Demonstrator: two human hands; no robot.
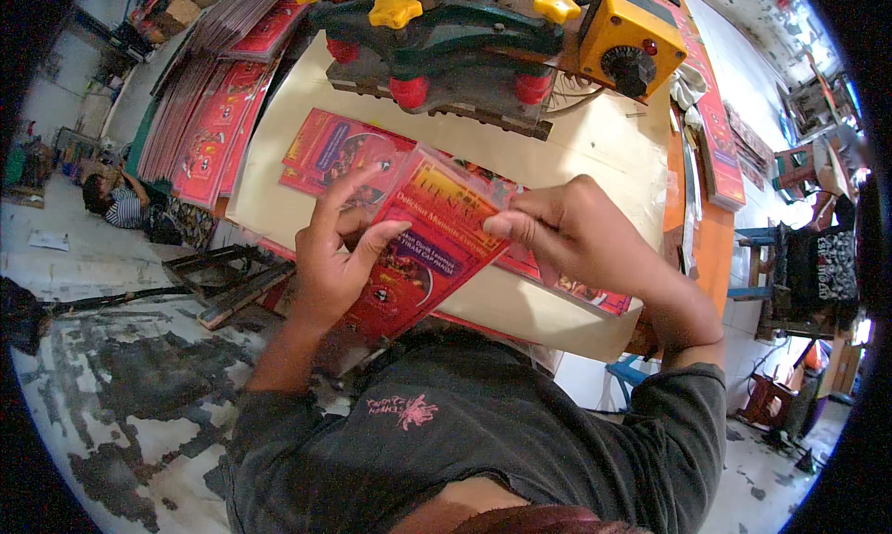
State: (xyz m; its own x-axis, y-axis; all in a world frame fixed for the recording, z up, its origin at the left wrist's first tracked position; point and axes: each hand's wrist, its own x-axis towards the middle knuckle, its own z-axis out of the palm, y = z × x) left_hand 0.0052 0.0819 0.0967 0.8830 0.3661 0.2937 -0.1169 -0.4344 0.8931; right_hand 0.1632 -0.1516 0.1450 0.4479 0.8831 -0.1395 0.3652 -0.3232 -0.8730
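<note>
Above the near edge of the work table I hold a red and gold printed booklet (429, 246) with a clear plastic margin, tilted toward me. My left hand (333, 246) grips its left edge, thumb on the front face and index finger raised. At its upper right edge, my right hand (581, 227) pinches the plastic between thumb and fingers. Behind it, another red booklet (316, 144) lies on the cream table sheet (269, 190). More red printed pieces (599, 297) lie under my right wrist, partly hidden by the hand and the held booklet.
A dark green machine (446, 37) with yellow star knobs and red feet stands across the table's far side. A yellow control box (641, 37) with a black dial adjoins it. Stacked red booklets (209, 149) rise at left; another stack (720, 167) sits right. A person (125, 204) is at far left.
</note>
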